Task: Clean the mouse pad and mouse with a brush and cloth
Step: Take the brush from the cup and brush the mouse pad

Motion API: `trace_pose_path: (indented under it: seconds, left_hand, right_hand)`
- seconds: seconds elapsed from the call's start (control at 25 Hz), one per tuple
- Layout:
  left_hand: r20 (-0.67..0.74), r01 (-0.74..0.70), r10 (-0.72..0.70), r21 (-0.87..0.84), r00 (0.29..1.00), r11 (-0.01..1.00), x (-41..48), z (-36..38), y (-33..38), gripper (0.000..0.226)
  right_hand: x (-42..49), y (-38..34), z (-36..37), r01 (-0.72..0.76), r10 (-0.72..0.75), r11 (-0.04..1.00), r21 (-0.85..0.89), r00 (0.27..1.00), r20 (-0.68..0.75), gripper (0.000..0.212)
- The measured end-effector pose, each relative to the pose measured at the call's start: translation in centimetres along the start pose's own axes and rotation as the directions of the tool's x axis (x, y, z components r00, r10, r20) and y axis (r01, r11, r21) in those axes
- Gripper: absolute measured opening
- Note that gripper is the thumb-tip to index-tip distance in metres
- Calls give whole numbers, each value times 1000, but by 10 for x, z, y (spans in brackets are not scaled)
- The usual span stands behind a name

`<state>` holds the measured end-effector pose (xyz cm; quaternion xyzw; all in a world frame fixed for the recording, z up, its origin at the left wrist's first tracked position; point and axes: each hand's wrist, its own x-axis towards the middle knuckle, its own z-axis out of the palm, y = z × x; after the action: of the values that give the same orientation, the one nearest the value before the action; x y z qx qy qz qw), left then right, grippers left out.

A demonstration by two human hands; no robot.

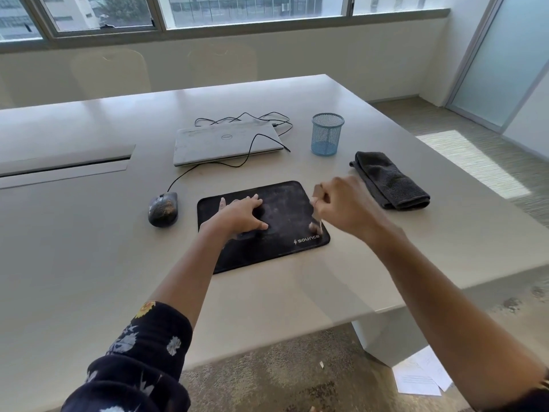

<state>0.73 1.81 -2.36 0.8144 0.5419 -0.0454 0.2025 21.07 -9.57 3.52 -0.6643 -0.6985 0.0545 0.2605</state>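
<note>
At the middle of the desk (89,233), the mouse pad (285,200) lies flat, its long axis running 9 to 3 o'clock. The left hand (242,215) presses on it with fingers spread. The right hand (341,203) grips a blurred brush (317,192) at the pad's 3 o'clock edge. The mouse (163,209) sits at 9, nose toward 12. A folded cloth (390,181) lies at 2, and a mesh cup (326,135) stands upright at 1.

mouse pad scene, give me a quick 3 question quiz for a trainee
1. True or false: the mouse sits on the mouse pad.
2. Which hand holds the brush? A left, B right.
3. Fill in: the folded cloth lies to the ___ of the pad.

Key:
1. False; it sits on the table, left of the pad.
2. B; the right hand grips it, while the left hand presses on the pad.
3. right
</note>
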Motion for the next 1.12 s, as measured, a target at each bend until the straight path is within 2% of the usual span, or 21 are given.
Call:
trace_pose_path:
  seconds: [0.12, 0.28, 0.36, 0.44, 0.48, 0.56, 0.68, 0.76, 0.84, 0.92, 0.96, 1.0, 1.04, 1.12]
  left_hand:
    - [-14, -6, 5, -11, 1000, 1000, -1, 0, -1, 77]
    - [-12, -7, 7, -6, 1000, 1000, -2, 0, -1, 78]
    - [-13, -9, 9, -14, 1000, 1000, -3, -2, -3, 78]
    - [-20, -14, 14, -20, 1000, 1000, -4, -3, -4, 74]
    - [-20, -16, 15, -29, 1000, 999, -3, -5, -4, 70]
    - [-24, -13, 12, -39, 1000, 999, -2, -9, -3, 57]
    - [-26, -8, 8, -25, 1000, 1000, 0, -14, -3, 52]
    - [-22, -13, 12, -36, 1000, 999, 0, -15, -5, 54]
    - [-25, -16, 16, -21, 1000, 1000, -1, -12, -6, 57]
    - [-37, -18, 18, 7, 999, 1000, -1, -11, -7, 59]
    - [-41, -23, 23, 13, 999, 1000, -1, -12, -6, 59]
    - [-46, -32, 32, 11, 998, 999, -2, -13, -6, 59]
    - [-54, -40, 40, 0, 998, 999, -3, -14, -5, 59]
    - [-77, -58, 55, -37, 996, 998, -6, -17, -6, 56]
  right_hand:
    - [0, -5, 3, 23, -38, 997, 78, 981, 192, 22]
    - [11, -5, -2, 41, -50, 995, 89, 994, 98, 12]
    - [11, -4, 1, 40, -57, 995, 90, 981, 187, 11]
    - [11, -6, 0, -1, -79, 974, 226, 935, 347, 9]
    - [15, -7, 0, -39, -92, 944, 328, 923, 374, 7]
    - [29, -6, 4, 1, -130, 903, 430, 954, 269, 6]
    - [40, -13, 23, 100, -144, 899, 426, 987, 73, 10]
    - [40, -16, 37, 128, -166, 926, 355, 983, 78, 10]
    - [36, -14, 40, 79, -200, 912, 402, 943, 267, 9]
    - [37, -10, 30, -117, -250, 821, 558, 806, 536, 6]
    - [40, -9, 26, -186, -282, 767, 614, 762, 583, 5]
    - [43, -9, 24, -186, -299, 730, 657, 778, 553, 7]
    - [46, -11, 24, -138, -287, 725, 675, 830, 478, 8]
    - [49, -22, 31, 48, -265, 820, 571, 915, 304, 9]
